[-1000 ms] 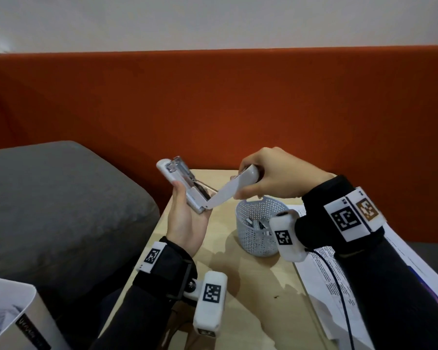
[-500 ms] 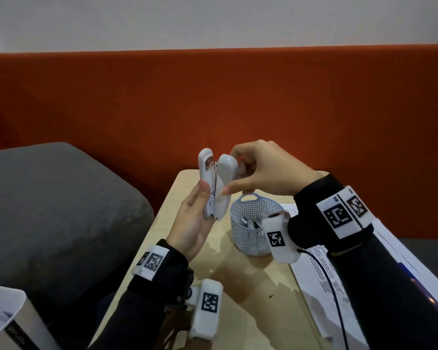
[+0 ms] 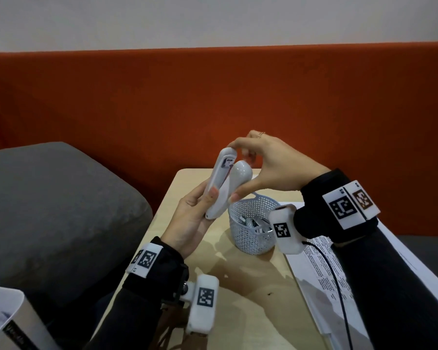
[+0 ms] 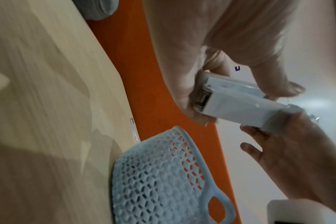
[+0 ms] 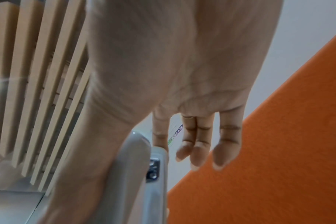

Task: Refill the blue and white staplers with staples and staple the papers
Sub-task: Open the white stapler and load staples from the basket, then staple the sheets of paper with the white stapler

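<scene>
The white stapler point(image 3: 221, 184) stands nearly upright in the air above the table, its two arms folded close with a narrow gap at the top. My left hand point(image 3: 190, 221) grips its lower hinge end point(image 4: 203, 98), thumb along one side. My right hand point(image 3: 271, 168) pinches the upper end: the index fingertip sits on the tip of the left arm and the thumb presses the rounded cover point(image 5: 134, 166). The other right fingers point(image 5: 201, 148) hang straight. No blue stapler is in view.
A pale blue mesh basket point(image 3: 253, 238) holding staple strips stands on the light wooden table point(image 3: 250, 306) just below the stapler. Printed papers point(image 3: 319, 271) lie at the right under my right forearm. A grey cushion point(image 3: 48, 198) is left, an orange backrest point(image 3: 213, 102) behind.
The stapler's cover, wide open a second ago, has swung against the body. The stapler has been turned upright and raised, and my right hand now pinches both arms at the top.
</scene>
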